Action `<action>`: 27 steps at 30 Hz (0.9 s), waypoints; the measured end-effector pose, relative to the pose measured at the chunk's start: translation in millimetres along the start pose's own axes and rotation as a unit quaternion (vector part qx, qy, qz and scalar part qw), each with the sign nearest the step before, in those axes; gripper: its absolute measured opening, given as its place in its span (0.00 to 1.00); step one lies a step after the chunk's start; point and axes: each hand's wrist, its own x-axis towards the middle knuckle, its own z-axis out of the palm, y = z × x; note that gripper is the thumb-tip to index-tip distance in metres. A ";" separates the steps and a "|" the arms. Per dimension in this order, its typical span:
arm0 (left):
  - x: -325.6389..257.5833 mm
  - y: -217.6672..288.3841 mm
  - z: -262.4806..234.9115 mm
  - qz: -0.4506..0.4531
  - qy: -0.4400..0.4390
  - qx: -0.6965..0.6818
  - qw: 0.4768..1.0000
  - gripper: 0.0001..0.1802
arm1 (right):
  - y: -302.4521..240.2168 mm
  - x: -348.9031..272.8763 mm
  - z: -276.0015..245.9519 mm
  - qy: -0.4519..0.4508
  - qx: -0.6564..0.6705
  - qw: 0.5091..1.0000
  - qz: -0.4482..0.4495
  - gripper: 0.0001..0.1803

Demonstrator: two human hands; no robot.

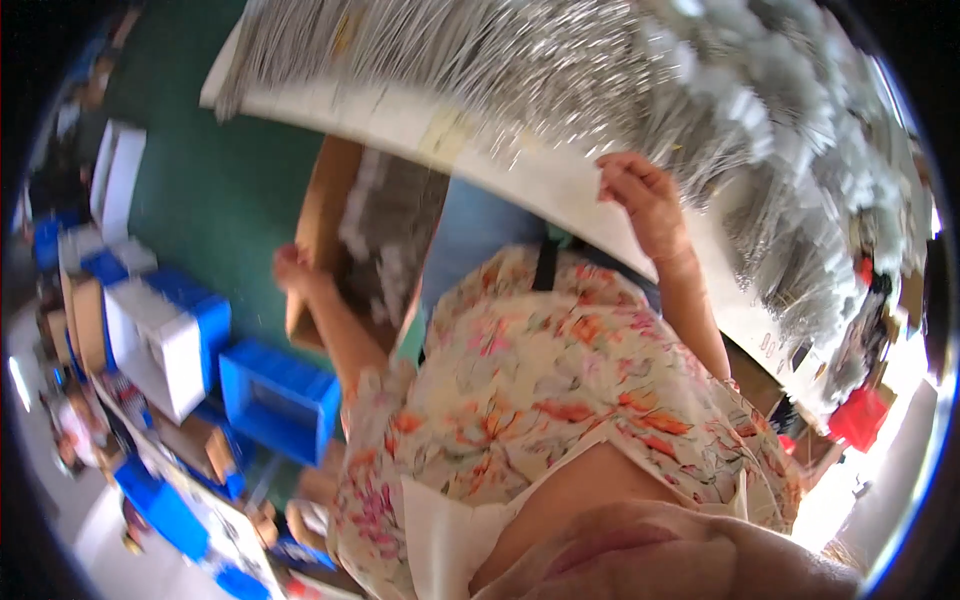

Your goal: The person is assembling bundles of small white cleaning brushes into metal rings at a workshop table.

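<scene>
My left hand (296, 270) grips the side wall of an open cardboard box (330, 200) that stands on the green floor below the table; pale grey small parts lie inside it. My right hand (645, 200) rests with bent fingers on the front edge of a white table (520, 170), right beside a thick layer of thin silvery wire-like pieces (560, 60) that covers the tabletop. It encloses nothing that I can see. My floral top (560, 390) fills the lower middle of the view and hides what is under it.
Blue plastic crates (280, 395) and white boxes (160, 340) stand on the green floor (210, 190) at the left. A red container (858, 415) sits at the right below the table. Further boxes and clutter line the far left rim.
</scene>
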 end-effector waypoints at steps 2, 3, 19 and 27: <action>-5.6 130.9 77.7 0.083 -0.012 -0.149 0.985 0.12 | -0.9 13.2 -6.9 0.019 0.012 1.000 -0.005 0.09; -14.4 192.1 112.1 0.143 -0.044 -0.148 0.978 0.14 | -7.8 16.7 -12.7 0.008 0.048 0.999 -0.003 0.09; -0.4 465.7 445.3 0.551 -0.135 0.499 0.655 0.18 | -149.9 -2.9 -117.7 0.086 -0.240 0.961 -0.104 0.10; 2.9 464.6 447.4 0.513 -0.151 0.529 0.659 0.16 | -184.0 125.3 -146.1 0.130 -0.377 0.903 -0.162 0.10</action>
